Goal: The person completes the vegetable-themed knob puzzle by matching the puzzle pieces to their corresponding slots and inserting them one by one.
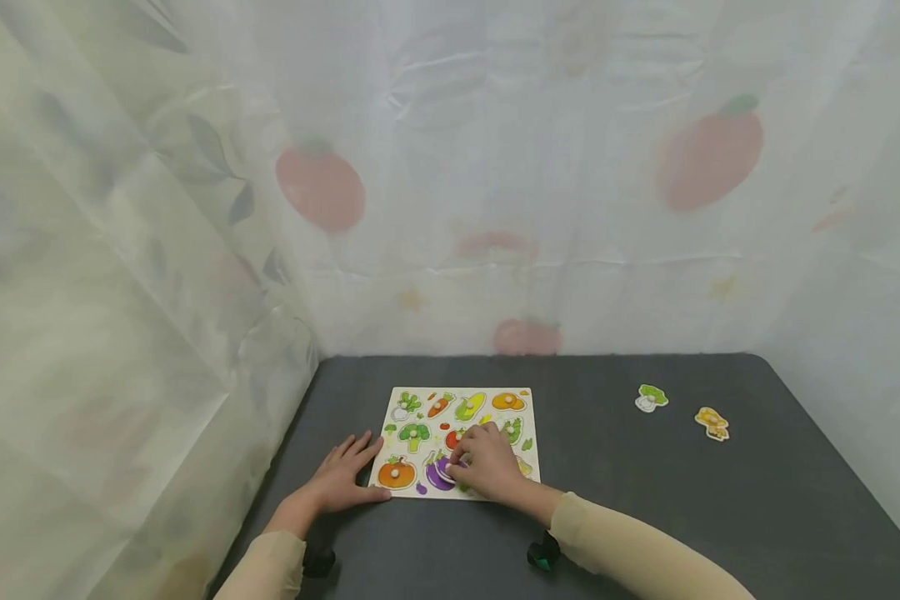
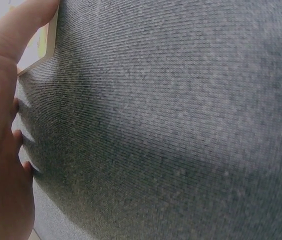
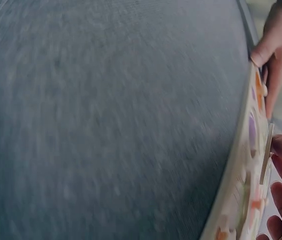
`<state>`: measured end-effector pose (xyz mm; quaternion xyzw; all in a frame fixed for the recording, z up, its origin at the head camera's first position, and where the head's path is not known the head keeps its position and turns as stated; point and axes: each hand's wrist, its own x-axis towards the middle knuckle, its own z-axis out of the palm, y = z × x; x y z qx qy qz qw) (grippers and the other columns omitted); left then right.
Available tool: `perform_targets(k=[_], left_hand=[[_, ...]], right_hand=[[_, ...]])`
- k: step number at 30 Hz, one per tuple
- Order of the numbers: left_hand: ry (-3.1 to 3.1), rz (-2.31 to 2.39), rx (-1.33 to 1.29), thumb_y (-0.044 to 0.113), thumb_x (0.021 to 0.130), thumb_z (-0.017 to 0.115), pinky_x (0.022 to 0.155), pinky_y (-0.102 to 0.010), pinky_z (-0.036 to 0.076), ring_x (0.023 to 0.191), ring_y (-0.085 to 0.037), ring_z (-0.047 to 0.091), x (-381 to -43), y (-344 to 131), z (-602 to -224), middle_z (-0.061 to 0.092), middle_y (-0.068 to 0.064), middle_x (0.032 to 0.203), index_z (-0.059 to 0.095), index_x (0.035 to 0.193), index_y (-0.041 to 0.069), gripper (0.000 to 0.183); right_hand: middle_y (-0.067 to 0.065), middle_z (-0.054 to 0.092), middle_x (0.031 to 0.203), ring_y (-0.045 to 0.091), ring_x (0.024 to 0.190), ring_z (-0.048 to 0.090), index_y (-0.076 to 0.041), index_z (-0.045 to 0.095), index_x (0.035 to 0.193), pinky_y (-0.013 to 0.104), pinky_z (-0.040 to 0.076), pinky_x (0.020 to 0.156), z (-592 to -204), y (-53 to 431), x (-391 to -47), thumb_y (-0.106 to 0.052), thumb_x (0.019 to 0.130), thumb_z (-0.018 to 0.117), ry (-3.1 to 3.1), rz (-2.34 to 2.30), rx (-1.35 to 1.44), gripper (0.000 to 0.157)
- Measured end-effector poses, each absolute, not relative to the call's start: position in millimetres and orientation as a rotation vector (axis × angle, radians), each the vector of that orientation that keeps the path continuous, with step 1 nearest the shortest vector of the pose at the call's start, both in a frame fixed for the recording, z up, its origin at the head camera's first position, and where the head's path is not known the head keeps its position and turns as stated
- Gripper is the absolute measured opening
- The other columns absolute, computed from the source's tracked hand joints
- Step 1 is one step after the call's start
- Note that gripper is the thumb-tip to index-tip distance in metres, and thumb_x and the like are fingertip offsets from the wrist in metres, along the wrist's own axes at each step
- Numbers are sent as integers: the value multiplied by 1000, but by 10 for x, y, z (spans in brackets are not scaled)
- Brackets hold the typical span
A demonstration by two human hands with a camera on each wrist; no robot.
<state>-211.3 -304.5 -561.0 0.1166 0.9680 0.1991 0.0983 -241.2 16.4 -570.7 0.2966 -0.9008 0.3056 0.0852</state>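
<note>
A white vegetable peg puzzle board [image 1: 429, 423] lies on the dark table. My left hand [image 1: 339, 482] rests at its left side with the fingers spread; the thumb [image 2: 11, 30] touches the near left corner. Thumb and fingers of my right hand [image 1: 491, 462] pinch a thin puzzle piece [image 3: 267, 155] by its knob. This piece is tilted just above the board, over the purple eggplant picture [image 1: 437, 468]; the fingers hide most of its face. Around it on the board are a pumpkin [image 1: 397, 475], a broccoli [image 1: 414, 435] and a partly covered tomato [image 1: 452, 437].
Two loose pieces, a green and white vegetable [image 1: 651, 398] and yellow-brown mushrooms [image 1: 712, 423], lie on the table [image 1: 607, 500] to the right. A printed curtain [image 1: 435, 167] hangs behind, and sheeting [image 1: 120, 333] borders the left side.
</note>
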Motion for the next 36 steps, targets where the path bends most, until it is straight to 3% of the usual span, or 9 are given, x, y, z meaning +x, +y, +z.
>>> perform_targets(k=[36], left_hand=[[2883,599,363,70,80,73,119,-68,9,151,-48,16,-2094,-3047,-5630,26,-18,166,36,161,16,104]], right_hand=[[-9,59,89,18,94,50,-27,77,73,40,44,81,-5823,-139,-2322,-35,80,84,-2659,833,778,13]])
